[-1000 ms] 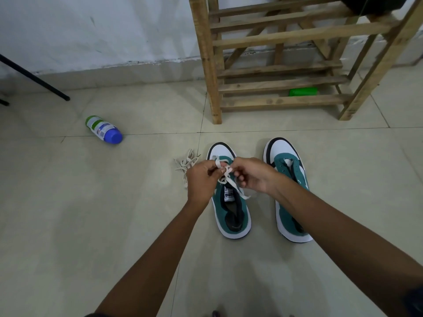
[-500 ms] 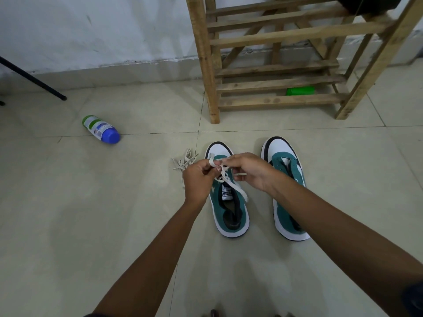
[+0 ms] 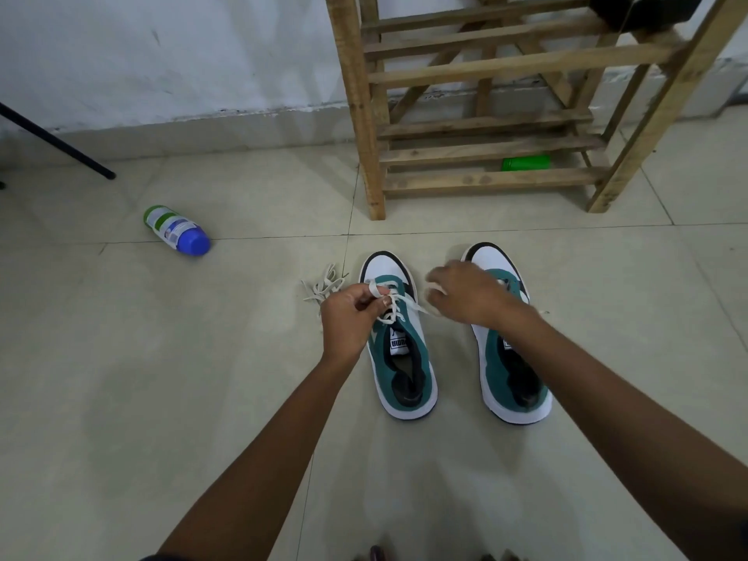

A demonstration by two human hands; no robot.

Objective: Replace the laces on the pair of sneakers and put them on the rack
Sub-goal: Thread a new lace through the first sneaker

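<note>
Two green-and-white sneakers stand side by side on the tiled floor, toes toward the rack. My left hand (image 3: 348, 317) pinches a white lace (image 3: 409, 303) over the front eyelets of the left sneaker (image 3: 404, 358). The lace stretches right to my right hand (image 3: 465, 293). That hand is blurred, its fingers curled around the lace's end, and it hovers between the shoes, covering part of the right sneaker (image 3: 510, 378). A wooden rack (image 3: 485, 180) stands just beyond the shoes.
A bundle of loose white laces (image 3: 324, 283) lies left of the left sneaker. A bottle with a blue cap (image 3: 176, 230) lies on the floor at left. A green object (image 3: 525, 162) sits under the rack's bottom shelf. A black pole (image 3: 56, 145) slants down at far left.
My right hand has pulled away from my left hand toward the right, drawing the lace out sideways. My left hand stays at the left sneaker's front eyelets.
</note>
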